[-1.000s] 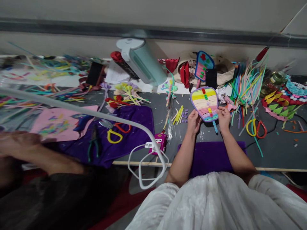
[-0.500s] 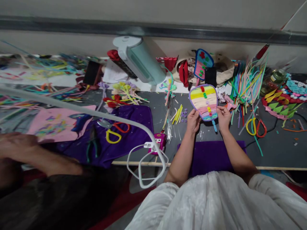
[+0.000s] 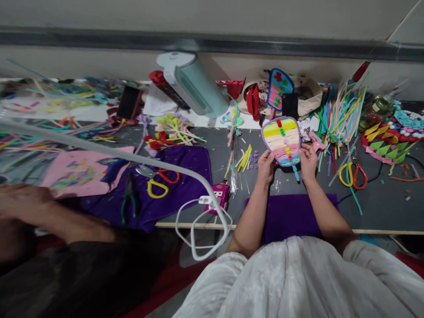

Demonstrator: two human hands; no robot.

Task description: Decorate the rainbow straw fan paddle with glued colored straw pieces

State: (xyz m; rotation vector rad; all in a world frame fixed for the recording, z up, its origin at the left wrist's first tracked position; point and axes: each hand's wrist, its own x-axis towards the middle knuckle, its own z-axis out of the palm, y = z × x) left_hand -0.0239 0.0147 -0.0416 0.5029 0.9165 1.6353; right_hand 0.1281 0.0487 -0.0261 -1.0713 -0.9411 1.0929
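Between my two hands is a fan-shaped pipe-cleaner craft [image 3: 281, 140], striped yellow, cream, pink and blue with a purple edge, small coloured pieces down its middle and a short blue handle. My left hand [image 3: 266, 165] grips its lower left edge, thumb in front. At the lower right edge, my right hand [image 3: 308, 161] pinches it the same way. The craft is held up over the dark table [image 3: 251, 181]. Just left of my left hand lie several small purple rolls [image 3: 254, 159] and yellow pipe-cleaner pieces [image 3: 245, 158]. A similar blue-edged craft [image 3: 281, 88] stands behind.
Pipe cleaners [image 3: 341, 117] and scissors [image 3: 353, 176] sit to the right. A white cable [image 3: 212, 194] crosses in front of a pink power strip [image 3: 218, 198]. Leftward are a purple cloth [image 3: 195, 172], pliers [image 3: 130, 201] and another person's arm [image 3: 66, 216]. A pale green jug [image 3: 198, 88] stands behind.
My right hand's fingers have shifted up slightly at the craft's right edge. Both hands keep their hold, and the craft stays almost in place.
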